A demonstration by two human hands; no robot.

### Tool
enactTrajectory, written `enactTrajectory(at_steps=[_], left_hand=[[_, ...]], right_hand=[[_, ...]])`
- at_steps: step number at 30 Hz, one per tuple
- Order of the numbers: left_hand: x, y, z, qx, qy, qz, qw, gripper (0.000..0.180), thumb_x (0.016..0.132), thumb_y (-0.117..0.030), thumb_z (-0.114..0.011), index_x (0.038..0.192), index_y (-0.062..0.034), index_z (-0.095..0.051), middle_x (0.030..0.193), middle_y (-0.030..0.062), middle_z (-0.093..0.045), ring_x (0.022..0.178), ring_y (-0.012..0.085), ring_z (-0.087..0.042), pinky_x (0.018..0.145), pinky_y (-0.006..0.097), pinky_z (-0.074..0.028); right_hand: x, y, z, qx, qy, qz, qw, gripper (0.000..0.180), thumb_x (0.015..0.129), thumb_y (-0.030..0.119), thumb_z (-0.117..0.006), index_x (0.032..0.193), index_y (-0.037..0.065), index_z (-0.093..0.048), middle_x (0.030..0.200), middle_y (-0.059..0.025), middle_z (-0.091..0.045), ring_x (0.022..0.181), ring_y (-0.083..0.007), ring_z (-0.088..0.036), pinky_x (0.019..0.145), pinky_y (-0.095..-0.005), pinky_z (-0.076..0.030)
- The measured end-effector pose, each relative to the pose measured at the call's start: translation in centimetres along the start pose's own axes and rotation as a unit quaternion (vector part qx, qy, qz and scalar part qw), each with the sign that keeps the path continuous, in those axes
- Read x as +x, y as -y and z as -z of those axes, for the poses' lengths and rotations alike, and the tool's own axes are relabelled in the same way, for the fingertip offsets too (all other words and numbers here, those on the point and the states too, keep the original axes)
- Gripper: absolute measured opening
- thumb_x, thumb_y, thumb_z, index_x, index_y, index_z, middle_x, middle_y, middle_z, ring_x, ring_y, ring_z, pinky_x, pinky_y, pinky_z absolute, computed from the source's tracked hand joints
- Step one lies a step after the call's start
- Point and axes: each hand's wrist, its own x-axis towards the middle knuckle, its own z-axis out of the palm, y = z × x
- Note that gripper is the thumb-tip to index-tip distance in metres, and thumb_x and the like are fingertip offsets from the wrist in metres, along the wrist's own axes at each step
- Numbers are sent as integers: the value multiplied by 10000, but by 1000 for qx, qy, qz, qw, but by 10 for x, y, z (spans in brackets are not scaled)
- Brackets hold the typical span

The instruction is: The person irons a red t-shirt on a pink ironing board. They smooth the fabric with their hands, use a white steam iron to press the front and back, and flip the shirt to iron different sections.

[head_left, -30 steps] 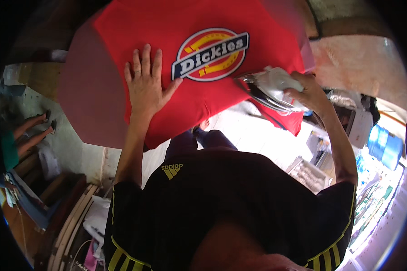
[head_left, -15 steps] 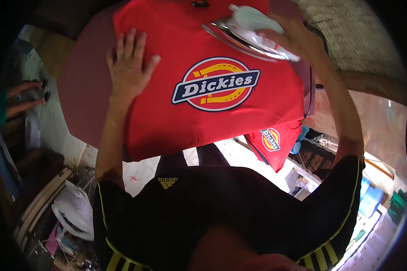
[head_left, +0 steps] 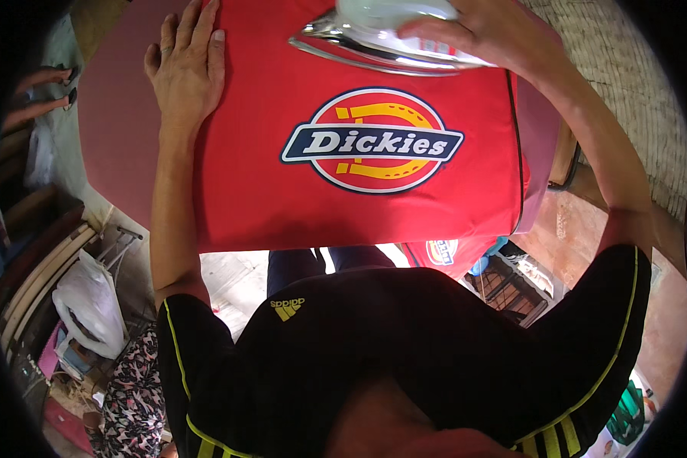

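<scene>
A red shirt (head_left: 282, 206) with a round printed badge lies spread over a maroon ironing board (head_left: 118, 130). My left hand (head_left: 185, 61) lies flat, fingers apart, on the shirt's left edge. My right hand (head_left: 485, 30) grips the handle of a white clothes iron (head_left: 382, 42) with a shiny soleplate, which rests on the shirt at its far side, above the badge. The top of the iron is cut off by the frame edge.
A white plastic bag (head_left: 91, 305) hangs on a rack at lower left. A woven mat (head_left: 618, 84) lies at right, with a dark crate (head_left: 511, 282) below the board. Another person's feet in sandals (head_left: 42, 91) show at far left.
My right hand has pushed the iron from the shirt's right edge up to its far side. My left hand stayed flat on the shirt's left part.
</scene>
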Motion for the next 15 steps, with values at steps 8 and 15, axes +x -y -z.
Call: enactTrajectory(at_steps=[8, 15], left_hand=[[7, -9, 11, -16, 66, 32, 997, 452, 1008, -271, -385, 1425, -110, -453, 1498, 119, -410, 1386, 376, -342, 1117, 528, -234], [5, -8, 14, -7, 80, 30, 996, 456, 1014, -277, -373, 1432, -110, -442, 1511, 116, -391, 1402, 368, -323, 1118, 520, -236]], right_hand=[[11, 5, -10, 61, 1, 33, 998, 435, 825, 476, -718, 883, 63, -593, 785, -110, -663, 684, -279, -671, 570, -375, -487], [-11, 5, 0, 75, -13, 8, 997, 414, 819, 443, -743, 871, 65, -584, 782, -102, -651, 663, -294, -662, 548, -376, -482]])
